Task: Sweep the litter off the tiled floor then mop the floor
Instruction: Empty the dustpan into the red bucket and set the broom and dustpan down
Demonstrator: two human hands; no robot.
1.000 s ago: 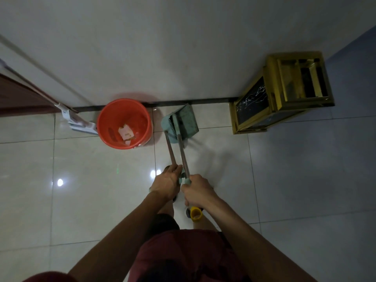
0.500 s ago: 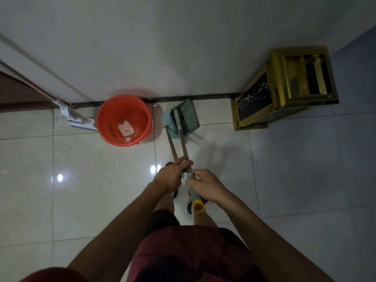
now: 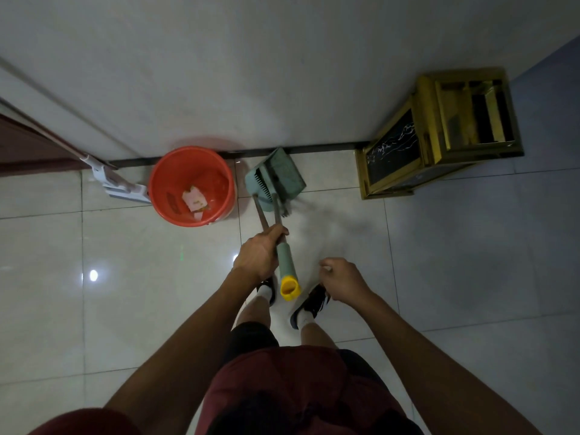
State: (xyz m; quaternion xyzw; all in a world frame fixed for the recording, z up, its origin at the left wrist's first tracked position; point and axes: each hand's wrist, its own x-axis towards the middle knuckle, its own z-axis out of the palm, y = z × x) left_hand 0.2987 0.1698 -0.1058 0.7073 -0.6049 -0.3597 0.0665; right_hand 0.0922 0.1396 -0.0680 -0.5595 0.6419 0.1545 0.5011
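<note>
So the broom (image 3: pixel 284 211) and dustpan (image 3: pixel 277 178) are standing together on the tiled floor (image 3: pixel 470 262), right by the wall (image 3: pixel 282 73), with the pan's green scoop just touching the dark baseboard strip. Both handles come up side by side and the left hand (image 3: pixel 259 254) has its fingers wrapped round the two of them at once, just above the green grip with the yellow cap (image 3: pixel 289 288). The right hand (image 3: pixel 342 281) is off to the side, apart from the handles, fingers curled in loosely and holding nothing.

Just left of the dustpan there's an orange bucket (image 3: pixel 192 186) with some scraps of paper (image 3: pixel 195 200) lying in the bottom. Left of that, touching the bucket, a mop (image 3: pixel 120 183) with a flat white head leans toward the wall, handle going up and left. Over on the right a gold-framed bin (image 3: pixel 439 133) sits against the wall, well apart from the rest. Person's in dark red shorts, white socks and dark shoes (image 3: pixel 312 304).
</note>
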